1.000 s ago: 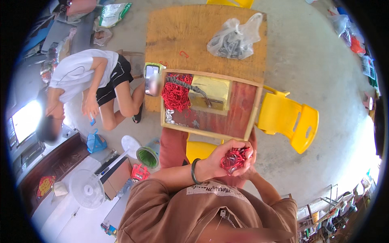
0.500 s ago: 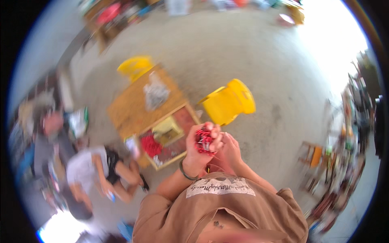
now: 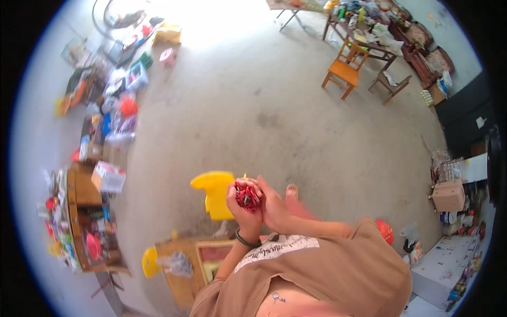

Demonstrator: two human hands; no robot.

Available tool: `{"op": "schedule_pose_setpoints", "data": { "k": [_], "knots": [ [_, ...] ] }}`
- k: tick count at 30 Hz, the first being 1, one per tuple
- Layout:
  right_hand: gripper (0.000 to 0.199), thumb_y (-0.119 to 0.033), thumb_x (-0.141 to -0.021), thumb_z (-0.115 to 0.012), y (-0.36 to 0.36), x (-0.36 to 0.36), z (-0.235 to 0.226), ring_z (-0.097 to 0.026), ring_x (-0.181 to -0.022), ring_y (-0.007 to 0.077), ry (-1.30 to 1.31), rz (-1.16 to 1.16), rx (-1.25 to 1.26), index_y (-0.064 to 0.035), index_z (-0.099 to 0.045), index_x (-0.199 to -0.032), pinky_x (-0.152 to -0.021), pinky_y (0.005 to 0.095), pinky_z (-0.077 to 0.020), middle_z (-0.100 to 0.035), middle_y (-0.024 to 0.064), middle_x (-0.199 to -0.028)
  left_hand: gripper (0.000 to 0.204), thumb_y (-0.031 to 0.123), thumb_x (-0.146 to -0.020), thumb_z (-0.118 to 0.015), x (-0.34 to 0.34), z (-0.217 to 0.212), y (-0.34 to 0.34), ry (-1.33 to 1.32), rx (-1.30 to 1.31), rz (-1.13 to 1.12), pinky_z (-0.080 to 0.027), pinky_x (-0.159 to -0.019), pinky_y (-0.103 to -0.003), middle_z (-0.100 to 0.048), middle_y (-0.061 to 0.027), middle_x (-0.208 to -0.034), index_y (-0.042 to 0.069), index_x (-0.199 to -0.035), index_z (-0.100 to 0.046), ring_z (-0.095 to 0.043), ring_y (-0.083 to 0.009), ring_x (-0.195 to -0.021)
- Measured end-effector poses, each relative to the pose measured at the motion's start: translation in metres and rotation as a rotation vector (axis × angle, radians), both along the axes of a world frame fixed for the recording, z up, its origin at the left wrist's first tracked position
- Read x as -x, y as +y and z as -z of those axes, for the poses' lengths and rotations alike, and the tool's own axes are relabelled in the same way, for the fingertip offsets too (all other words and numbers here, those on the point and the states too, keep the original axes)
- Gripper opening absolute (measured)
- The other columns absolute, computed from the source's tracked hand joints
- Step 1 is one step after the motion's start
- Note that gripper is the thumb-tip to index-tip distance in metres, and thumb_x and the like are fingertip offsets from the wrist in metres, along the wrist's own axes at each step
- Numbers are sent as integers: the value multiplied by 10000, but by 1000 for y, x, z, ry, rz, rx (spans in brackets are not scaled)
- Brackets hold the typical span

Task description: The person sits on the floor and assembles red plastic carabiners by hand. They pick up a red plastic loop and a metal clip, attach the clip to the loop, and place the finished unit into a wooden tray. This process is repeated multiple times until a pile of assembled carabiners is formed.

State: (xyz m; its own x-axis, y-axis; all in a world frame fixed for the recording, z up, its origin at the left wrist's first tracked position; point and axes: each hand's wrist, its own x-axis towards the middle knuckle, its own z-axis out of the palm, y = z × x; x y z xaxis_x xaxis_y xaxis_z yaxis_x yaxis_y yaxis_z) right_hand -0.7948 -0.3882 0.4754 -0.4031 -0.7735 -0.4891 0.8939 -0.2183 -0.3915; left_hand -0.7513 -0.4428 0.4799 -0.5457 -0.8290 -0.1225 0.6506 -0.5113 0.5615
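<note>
My left hand point(image 3: 242, 214) and my right hand point(image 3: 274, 203) are cupped together in front of my chest around a bunch of small red pieces point(image 3: 247, 195). A dark band sits on my left wrist. A yellow plastic chair point(image 3: 214, 193) stands on the concrete floor just behind the hands. The low wooden table point(image 3: 182, 264) with its tray lies below and to the left, partly hidden by my brown shirt.
A clear plastic bag point(image 3: 177, 263) lies on the table. A shelf of goods point(image 3: 84, 222) and scattered boxes line the left. An orange wooden chair point(image 3: 343, 71) and a stool point(image 3: 392, 84) stand far off at upper right. Cartons point(image 3: 449, 195) sit at the right.
The view has swung away from the table to the open floor; the seated person has left the picture. Both hands still hold the red pieces together.
</note>
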Motion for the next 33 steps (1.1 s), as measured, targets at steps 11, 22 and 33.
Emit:
{"op": "schedule_pose_setpoints", "data": {
  "k": [11, 22, 33],
  "knots": [
    [494, -362, -1159, -406, -44, 454, -44, -601, -1304, 222, 121, 279, 44, 25, -526, -1442, -1134, 368, -497, -624, 169, -1408, 288, 155, -1027, -388, 452, -30, -43, -337, 570, 39, -493, -972, -349, -663, -113, -1089, -11, -1015, -622, -616, -201, -1060],
    [475, -360, -1150, -408, -116, 738, -43, -614, -1272, 226, 71, 616, 146, -7, -560, -1430, -1118, 372, -493, -642, 145, -1390, 375, 60, -1058, -443, 751, -26, -123, -317, 946, 251, -463, -1116, -396, -667, -143, -1297, -34, -1365, -637, -600, -248, -1258],
    [531, -376, -1159, -346, 133, 944, -26, -507, -1430, 287, 230, 1220, 139, -9, -492, -1514, -1229, 449, -398, -534, 181, -1548, 499, 313, -1118, -352, 997, -19, 115, -139, 620, 939, -517, -1060, -389, -676, -147, -1272, -30, -1401, -578, -643, -237, -1183]
  ]
}}
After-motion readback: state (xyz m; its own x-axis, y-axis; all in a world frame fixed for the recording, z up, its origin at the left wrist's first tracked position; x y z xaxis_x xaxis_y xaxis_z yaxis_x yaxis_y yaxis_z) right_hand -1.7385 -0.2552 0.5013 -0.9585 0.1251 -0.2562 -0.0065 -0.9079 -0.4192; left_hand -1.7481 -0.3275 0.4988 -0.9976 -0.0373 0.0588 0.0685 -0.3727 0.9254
